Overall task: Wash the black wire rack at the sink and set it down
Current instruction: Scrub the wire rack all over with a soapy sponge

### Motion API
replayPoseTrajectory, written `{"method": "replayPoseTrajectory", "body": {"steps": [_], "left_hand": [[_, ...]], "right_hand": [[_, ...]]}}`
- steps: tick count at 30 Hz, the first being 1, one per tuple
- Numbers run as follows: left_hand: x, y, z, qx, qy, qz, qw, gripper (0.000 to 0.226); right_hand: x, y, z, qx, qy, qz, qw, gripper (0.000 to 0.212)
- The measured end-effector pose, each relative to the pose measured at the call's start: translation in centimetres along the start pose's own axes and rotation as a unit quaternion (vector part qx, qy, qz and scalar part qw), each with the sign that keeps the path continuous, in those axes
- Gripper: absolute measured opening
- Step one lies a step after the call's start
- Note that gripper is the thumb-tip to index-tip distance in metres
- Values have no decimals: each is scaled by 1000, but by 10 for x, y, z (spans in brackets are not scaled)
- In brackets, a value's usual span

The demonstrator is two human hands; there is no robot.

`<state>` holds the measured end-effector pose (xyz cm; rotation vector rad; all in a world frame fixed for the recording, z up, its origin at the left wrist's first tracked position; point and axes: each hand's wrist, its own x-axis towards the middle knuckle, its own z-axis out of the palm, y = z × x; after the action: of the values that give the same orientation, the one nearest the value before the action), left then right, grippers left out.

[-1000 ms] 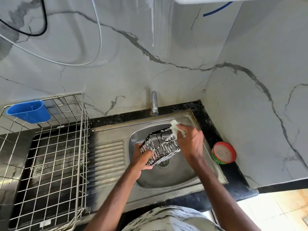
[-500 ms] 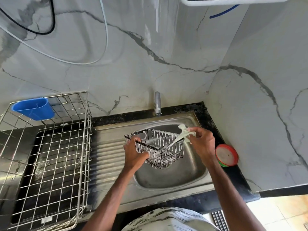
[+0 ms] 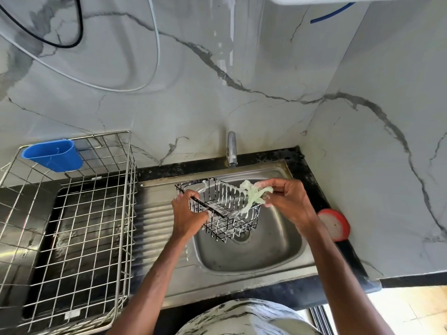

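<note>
A black wire rack (image 3: 223,211), streaked with white soap foam, hangs upright over the steel sink basin (image 3: 271,247). My left hand (image 3: 187,213) grips its near left rim. My right hand (image 3: 287,201) pinches a pale green scrubbing cloth (image 3: 252,195) against the rack's right rim, and a strand of the cloth trails down the rack's side. The tap (image 3: 231,148) stands behind the basin with no water visible.
A large steel wire dish basket (image 3: 79,221) with a blue plastic cup (image 3: 52,154) hooked on its back rim fills the left counter. A red-rimmed round tub (image 3: 335,224) sits on the black counter right of the sink. Marble walls close the back and right.
The rack turned from bottom-up to opening-up in my left hand. My right hand with the cloth shifted from the rack's underside to its right rim.
</note>
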<state>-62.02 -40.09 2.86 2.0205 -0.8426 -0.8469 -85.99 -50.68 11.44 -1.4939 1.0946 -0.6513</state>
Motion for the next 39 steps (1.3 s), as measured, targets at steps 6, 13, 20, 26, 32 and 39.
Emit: {"method": "replayPoseTrajectory", "body": {"steps": [6, 13, 20, 26, 32, 39], "left_hand": [[23, -31, 1, -23, 31, -40, 998, 59], [37, -49, 9, -15, 51, -31, 998, 56], [4, -11, 7, -27, 18, 2, 999, 60], [-10, -7, 12, -14, -11, 43, 999, 55], [-15, -3, 10, -22, -42, 118, 992, 54], [-14, -1, 5, -27, -71, 179, 981, 57]], "right_hand": [[-8, -4, -3, 79, -9, 19, 997, 29], [-3, 2, 0, 131, 3, 51, 990, 20], [7, 7, 23, 246, -73, 137, 957, 35], [11, 7, 22, 250, -40, 95, 963, 27], [23, 19, 18, 10, 24, 72, 997, 50], [37, 27, 6, -260, 36, 40, 964, 23]]}}
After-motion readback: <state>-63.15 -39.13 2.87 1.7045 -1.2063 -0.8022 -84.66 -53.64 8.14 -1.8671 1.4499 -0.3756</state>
